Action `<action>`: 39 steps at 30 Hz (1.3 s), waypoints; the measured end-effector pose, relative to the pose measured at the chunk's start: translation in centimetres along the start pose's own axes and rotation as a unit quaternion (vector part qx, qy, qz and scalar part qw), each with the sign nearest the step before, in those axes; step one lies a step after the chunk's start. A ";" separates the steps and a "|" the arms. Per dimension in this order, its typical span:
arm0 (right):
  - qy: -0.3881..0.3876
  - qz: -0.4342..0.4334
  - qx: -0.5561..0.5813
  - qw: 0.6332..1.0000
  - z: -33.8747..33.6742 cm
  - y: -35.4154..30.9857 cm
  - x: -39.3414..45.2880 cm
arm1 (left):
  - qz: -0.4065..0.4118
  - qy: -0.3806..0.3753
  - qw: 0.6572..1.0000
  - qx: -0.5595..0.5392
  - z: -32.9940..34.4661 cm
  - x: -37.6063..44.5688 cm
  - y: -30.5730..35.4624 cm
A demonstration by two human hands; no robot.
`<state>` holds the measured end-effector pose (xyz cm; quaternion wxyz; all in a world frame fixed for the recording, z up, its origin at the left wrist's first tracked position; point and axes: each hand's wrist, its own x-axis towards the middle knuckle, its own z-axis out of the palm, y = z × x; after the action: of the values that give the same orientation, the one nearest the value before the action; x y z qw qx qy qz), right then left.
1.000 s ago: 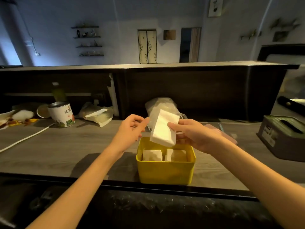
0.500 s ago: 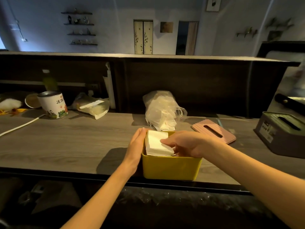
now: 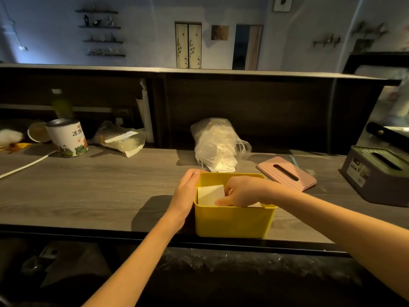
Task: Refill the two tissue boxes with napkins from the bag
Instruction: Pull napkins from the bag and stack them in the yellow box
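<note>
- Yellow tissue box [image 3: 234, 220], lid off, sits at the near edge of my wooden counter [image 3: 99, 185], at about 6 o'clock in my view; its front wall stands just short of the counter's dark front lip.
- My left hand [image 3: 184, 196] lies flat against the box's left wall, fingers straight, tips up at the far left corner of the rim. It holds nothing; it only presses the side.
- My right hand [image 3: 242, 192] reaches down inside the box from the 3 o'clock side, fingers curled on the stack of white napkins [image 3: 210, 194]. The fingertips are hidden under the hand, so how firm the grip is I cannot tell.
- The napkins: white, folded square, one flat top face showing at the left half of the box, below the rim. A sliver of white shows under my wrist on the right.
- Clear plastic bag [image 3: 218, 144] of napkins stands at 12 o'clock, just behind the box, a few napkins spilling from its mouth toward the rim.
- Pink slotted lid [image 3: 286, 172] lies flat at 2 o'clock, near the box but apart from it.
- Grey tissue box [image 3: 376, 176], lid on, sits at 3 o'clock, well apart.
- Open counter runs from 9 to 10 o'clock, left of my left hand, out to a white cable [image 3: 24, 166].
- Tea tin [image 3: 67, 137] and a crumpled packet [image 3: 121, 140] sit at 10 to 11 o'clock against the dark back panel.
</note>
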<state>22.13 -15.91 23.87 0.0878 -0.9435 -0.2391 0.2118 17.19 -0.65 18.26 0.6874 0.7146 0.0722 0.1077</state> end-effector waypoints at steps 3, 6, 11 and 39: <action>-0.001 -0.017 -0.032 0.999 -0.1 -0.1 -0.2 | 0.001 -0.001 1.000 -0.004 0.2 -0.1 0.1; -0.011 -0.024 -0.038 0.999 -0.2 -0.1 -0.2 | 0.002 0.000 1.000 -0.003 0.3 0.0 0.2; -0.040 -0.032 0.029 0.998 -2.2 0.7 -0.4 | 0.012 -0.023 0.999 0.042 -0.6 0.7 0.1; 0.316 -0.130 0.082 0.936 2.0 11.4 17.4 | 0.182 0.105 0.850 0.483 4.5 17.5 -4.0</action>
<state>39.81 -17.23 12.77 0.2627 -0.9121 -0.3011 -0.0918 35.39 -0.44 15.08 0.2114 0.9414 0.0552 0.2570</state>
